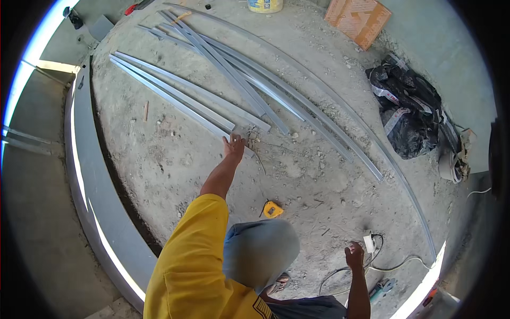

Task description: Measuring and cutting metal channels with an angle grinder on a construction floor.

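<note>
My left hand (234,146) reaches forward and grips the near end of a long silver metal profile (170,102), which lies on the dusty ground. Two similar profiles (194,90) lie alongside it. My right hand (355,255) is low on the right with its fingers curled, close beside a white socket box (369,242) with a cable. Whether anything is inside those fingers cannot be made out. Between my hands, in front of my bent knee (265,250), sits a yellow tape measure (272,209).
More metal profiles (297,101) lie crossed ahead, and a long thin one (366,130) curves along the right. A cardboard box (358,21), black plastic bags (409,106) and a bucket (265,5) stand around. A teal power tool (382,291) lies lower right by cables. A grey board (101,154) runs along the left.
</note>
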A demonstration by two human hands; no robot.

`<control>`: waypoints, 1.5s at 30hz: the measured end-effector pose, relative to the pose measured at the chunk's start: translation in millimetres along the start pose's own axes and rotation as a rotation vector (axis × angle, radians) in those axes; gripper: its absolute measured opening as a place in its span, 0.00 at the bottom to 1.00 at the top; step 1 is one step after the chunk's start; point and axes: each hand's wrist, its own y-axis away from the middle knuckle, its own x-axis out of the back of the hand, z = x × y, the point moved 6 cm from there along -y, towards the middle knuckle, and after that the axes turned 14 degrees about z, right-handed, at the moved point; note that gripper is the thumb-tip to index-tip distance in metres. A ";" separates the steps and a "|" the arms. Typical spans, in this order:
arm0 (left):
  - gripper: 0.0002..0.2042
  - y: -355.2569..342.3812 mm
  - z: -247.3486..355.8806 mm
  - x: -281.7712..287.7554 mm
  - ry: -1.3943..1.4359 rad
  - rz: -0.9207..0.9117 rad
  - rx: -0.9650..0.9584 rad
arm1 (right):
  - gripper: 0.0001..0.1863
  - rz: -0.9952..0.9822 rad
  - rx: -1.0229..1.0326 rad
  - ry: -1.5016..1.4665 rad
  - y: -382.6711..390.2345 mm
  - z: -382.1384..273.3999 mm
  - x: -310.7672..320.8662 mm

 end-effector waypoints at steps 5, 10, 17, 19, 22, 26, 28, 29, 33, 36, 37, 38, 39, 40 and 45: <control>0.17 8.8 5.3 -12.1 -0.124 0.252 -0.291 | 0.23 -0.046 -0.072 -0.032 -10.6 -9.2 -0.7; 0.18 67.2 78.0 24.4 0.231 0.449 -0.779 | 0.23 -0.071 -0.039 -0.025 -16.0 -29.7 -4.5; 0.18 149.2 216.2 108.8 0.555 0.242 -0.968 | 0.43 0.105 0.554 0.117 -42.1 -224.1 25.9; 0.22 161.9 246.1 126.5 0.790 0.185 -0.956 | 0.47 0.067 0.607 0.161 -38.9 -258.0 14.7; 0.26 165.2 275.4 146.3 0.997 0.280 -0.945 | 0.47 0.036 0.559 0.201 -39.6 -260.6 -4.8; 0.31 175.6 284.5 144.1 1.009 0.111 -0.957 | 0.41 0.029 0.501 0.093 -43.3 -238.6 -15.1; 0.34 180.1 279.1 145.0 0.935 0.002 -0.991 | 0.30 0.060 0.576 0.125 -37.4 -227.3 -19.6; 0.37 179.3 274.0 142.6 0.853 -0.091 -1.020 | 0.30 0.058 0.549 0.133 -38.0 -212.7 -21.5; 0.40 134.1 206.9 118.1 0.511 -0.076 -0.886 | 0.13 0.139 0.511 0.245 -39.8 -162.8 -0.9; 0.33 101.4 121.1 90.8 0.371 -0.007 -0.725 | 0.14 0.091 0.393 0.252 -48.2 -108.6 -0.1; 0.28 91.9 95.9 77.1 0.367 0.108 -0.684 | 0.14 0.091 0.370 0.218 -52.8 -98.5 -3.1; 0.25 82.8 82.1 65.6 0.377 0.074 -0.671 | 0.14 0.117 0.361 0.236 -55.3 -85.3 -8.4; 0.25 76.2 86.6 65.8 0.388 0.070 -0.682 | 0.18 0.102 0.306 0.271 -60.4 -67.1 -17.7; 0.23 72.2 97.0 70.3 0.418 0.044 -0.712 | 0.18 0.104 0.270 0.294 -66.5 -62.5 -18.5; 0.22 50.6 116.9 39.8 0.356 0.054 -0.746 | 0.20 0.234 0.195 0.306 -72.4 -72.3 -9.6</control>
